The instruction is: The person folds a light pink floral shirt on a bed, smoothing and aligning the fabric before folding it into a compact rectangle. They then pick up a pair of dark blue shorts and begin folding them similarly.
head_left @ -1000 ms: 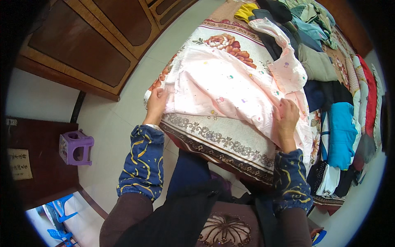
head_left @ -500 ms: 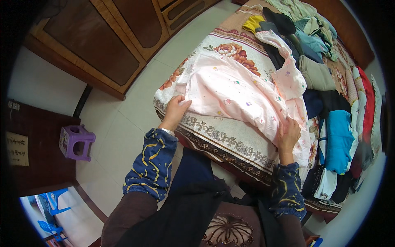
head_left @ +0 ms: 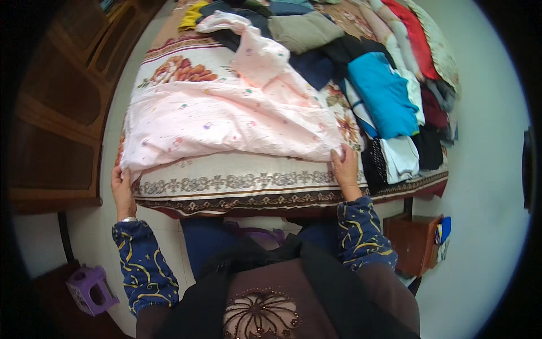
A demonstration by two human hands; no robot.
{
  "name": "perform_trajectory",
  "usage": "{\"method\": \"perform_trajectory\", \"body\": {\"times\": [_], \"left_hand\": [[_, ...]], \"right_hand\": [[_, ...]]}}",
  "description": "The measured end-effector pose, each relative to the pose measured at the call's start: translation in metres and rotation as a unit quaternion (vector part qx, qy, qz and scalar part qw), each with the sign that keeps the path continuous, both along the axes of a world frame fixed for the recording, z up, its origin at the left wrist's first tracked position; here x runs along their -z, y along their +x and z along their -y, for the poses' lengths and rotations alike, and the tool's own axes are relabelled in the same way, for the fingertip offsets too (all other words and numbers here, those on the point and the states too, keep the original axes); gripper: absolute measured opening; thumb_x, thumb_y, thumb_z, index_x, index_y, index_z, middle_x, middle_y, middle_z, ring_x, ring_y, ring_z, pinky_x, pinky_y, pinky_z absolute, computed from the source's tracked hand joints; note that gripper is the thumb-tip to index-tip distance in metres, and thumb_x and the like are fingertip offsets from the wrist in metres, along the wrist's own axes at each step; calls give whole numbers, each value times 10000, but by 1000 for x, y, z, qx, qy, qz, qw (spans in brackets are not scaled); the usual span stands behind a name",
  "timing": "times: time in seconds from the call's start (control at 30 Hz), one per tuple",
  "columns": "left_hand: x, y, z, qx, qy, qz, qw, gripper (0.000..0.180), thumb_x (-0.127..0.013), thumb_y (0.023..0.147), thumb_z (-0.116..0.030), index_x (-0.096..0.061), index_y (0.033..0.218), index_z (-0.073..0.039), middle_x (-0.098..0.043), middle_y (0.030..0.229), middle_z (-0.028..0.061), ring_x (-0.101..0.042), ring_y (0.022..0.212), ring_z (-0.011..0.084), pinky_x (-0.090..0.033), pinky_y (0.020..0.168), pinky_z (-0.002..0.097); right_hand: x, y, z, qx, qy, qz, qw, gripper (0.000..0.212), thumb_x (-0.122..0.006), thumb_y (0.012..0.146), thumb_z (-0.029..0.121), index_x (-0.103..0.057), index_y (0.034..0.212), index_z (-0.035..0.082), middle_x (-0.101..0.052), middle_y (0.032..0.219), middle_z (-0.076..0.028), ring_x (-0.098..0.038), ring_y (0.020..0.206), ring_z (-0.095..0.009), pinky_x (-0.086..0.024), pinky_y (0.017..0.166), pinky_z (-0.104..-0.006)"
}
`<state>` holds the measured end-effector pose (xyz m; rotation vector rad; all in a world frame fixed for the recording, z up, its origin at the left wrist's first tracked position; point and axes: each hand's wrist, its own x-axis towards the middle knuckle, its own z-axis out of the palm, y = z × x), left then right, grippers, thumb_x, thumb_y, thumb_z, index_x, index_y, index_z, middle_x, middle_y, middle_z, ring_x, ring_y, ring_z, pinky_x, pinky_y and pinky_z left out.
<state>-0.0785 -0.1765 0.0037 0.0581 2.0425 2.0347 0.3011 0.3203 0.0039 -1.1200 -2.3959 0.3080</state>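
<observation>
A pale pink shirt (head_left: 209,124) with small coloured prints lies spread sideways across the near part of the bed. One sleeve stretches toward the far side, and soft wrinkles run along the body. At the bed's left edge my left hand (head_left: 123,192) pinches the shirt's near left corner. My right hand (head_left: 346,172) grips the near right end between thumb and fingers. Between the hands the near edge of the cloth sags slightly over the patterned bedspread (head_left: 237,182).
Right of the shirt lie a folded blue garment (head_left: 381,93), a white folded piece (head_left: 401,158) and dark clothes. Beige trousers (head_left: 305,31) and a yellow item (head_left: 193,16) are farther back. Wooden cabinets (head_left: 56,118) stand left; a purple stool (head_left: 91,289) is at lower left.
My view has turned to the right and now faces the bed squarely. My hands have moved apart, and the shirt's near edge is drawn out straighter between them.
</observation>
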Motion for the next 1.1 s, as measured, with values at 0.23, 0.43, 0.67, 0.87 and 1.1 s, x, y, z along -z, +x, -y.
{"method": "perform_trajectory", "body": {"times": [0.23,0.43,0.67,0.87,1.1], "left_hand": [[-1,-2,-19,-49,155,22,986,199,-567,975,-164,-471,1119,-65,-576,1148,77,-597,1011,174,-548,853,308],[-3,-10,-16,-79,142,-28,986,177,-541,995,-213,-486,1087,-72,-587,1026,53,-581,945,150,-507,802,292],[-31,12,4,-105,106,-33,988,148,-509,1010,-212,-485,1063,-76,-584,1082,46,-561,991,134,-465,875,297],[35,62,50,-163,16,18,986,163,-484,1015,-229,-487,1000,-67,-548,958,20,-518,882,109,-441,823,277],[32,66,47,-247,-127,-65,958,200,-468,1006,-232,-505,1011,-35,-583,970,68,-544,905,151,-446,838,292]], "right_hand": [[12,10,-15,100,-254,-150,950,503,-698,856,330,-573,1167,-45,-620,1074,-182,-598,888,-263,-474,825,-340],[14,-20,-36,93,-279,-338,894,249,-604,947,249,-584,1052,24,-619,938,-51,-551,813,-123,-479,741,-289],[-8,-19,-66,81,-241,-330,909,257,-512,989,243,-580,923,5,-617,844,-62,-528,791,-120,-454,732,-290],[27,13,-43,86,-250,-166,950,297,-601,939,275,-612,915,-21,-639,836,-90,-570,816,-155,-465,767,-316],[1,36,-36,48,-267,-206,940,327,-697,873,284,-599,992,-5,-650,878,-80,-565,805,-123,-473,744,-285]]}}
